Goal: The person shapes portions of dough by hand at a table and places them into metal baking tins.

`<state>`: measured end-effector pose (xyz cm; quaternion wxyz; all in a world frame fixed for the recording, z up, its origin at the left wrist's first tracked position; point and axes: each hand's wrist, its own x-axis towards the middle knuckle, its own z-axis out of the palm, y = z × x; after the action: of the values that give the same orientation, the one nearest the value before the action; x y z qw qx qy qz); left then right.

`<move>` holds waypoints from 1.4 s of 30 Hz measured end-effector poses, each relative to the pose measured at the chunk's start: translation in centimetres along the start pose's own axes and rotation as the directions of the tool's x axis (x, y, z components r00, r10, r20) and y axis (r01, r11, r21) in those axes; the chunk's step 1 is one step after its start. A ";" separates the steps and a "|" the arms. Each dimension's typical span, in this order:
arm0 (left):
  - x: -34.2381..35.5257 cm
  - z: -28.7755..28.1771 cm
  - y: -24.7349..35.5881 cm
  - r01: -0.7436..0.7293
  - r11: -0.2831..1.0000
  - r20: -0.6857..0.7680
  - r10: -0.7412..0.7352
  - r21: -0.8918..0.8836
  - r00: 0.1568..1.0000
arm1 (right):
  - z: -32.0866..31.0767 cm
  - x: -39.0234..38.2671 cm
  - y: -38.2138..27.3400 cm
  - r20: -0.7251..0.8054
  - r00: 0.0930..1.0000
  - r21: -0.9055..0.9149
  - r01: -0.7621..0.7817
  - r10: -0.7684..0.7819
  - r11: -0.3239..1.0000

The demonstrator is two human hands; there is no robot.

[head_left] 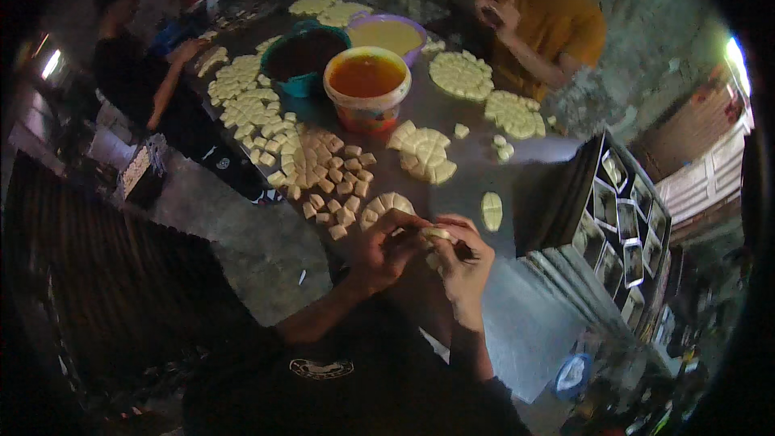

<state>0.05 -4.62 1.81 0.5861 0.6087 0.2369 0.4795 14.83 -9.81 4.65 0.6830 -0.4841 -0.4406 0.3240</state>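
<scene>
My left hand [386,249] and right hand [464,262] pinch one dough piece [437,234], fingers closed on it; three bowls [367,85] stand on the tabletop [468,173].

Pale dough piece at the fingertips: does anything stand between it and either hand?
Nothing visible does. The left hand and right hand both pinch the small pale dough piece directly, above the near edge of the dark grey table. The cut dough squares lie farther out, apart.
</scene>
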 end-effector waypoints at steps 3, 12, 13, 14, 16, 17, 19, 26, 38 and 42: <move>2.1 -0.2 -0.2 -0.241 0.969 -0.059 0.243 0.047 0.968 | 1.1 1.0 0.9 0.055 0.983 0.282 -0.186 0.178 0.941; 11.5 -9.0 -1.6 -0.778 0.605 -0.019 0.787 -0.169 0.616 | 13.8 8.3 -1.7 0.298 0.919 0.246 -0.336 0.259 0.909; 12.2 -9.7 -1.9 -0.726 0.649 -0.110 0.723 -0.229 0.682 | 15.4 9.4 -2.1 0.299 0.909 0.134 -0.341 0.290 0.930; 13.0 -10.4 -2.3 -0.675 0.683 -0.182 0.653 -0.279 0.735 | 16.1 10.8 -0.6 0.360 0.898 0.091 -0.303 0.253 0.949; 15.1 -12.4 -3.2 -0.593 0.731 -0.271 0.527 -0.338 0.805 | 18.5 13.8 1.0 0.441 0.867 0.134 -0.319 0.232 0.938; 16.2 -13.6 -3.6 -0.548 0.760 -0.300 0.463 -0.351 0.834 | 20.2 15.5 1.2 0.473 0.845 0.208 -0.384 0.251 0.900; 17.8 -15.6 -4.5 -0.438 0.821 -0.335 0.323 -0.366 0.885 | 21.7 19.5 2.3 0.584 0.773 0.286 -0.480 0.247 0.829; 18.2 -22.9 -10.1 0.004 0.969 -0.378 -0.100 -0.246 0.920 | 28.4 40.2 13.4 0.618 0.786 -0.567 0.455 -0.010 0.687; 17.9 -28.1 -10.7 0.254 0.874 -0.330 -0.404 -0.413 0.854 | 27.5 54.9 27.4 0.628 0.761 -0.777 0.607 0.160 0.165; 18.2 -28.2 -9.5 0.316 0.905 -0.321 -0.400 -0.284 0.859 | 26.8 54.2 27.2 0.599 0.790 -0.798 0.575 0.130 0.182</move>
<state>-13.81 26.51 -5.72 0.6738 0.3826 0.3981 0.4910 11.68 56.13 -1.67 0.1126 -0.6088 -0.7852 -0.0108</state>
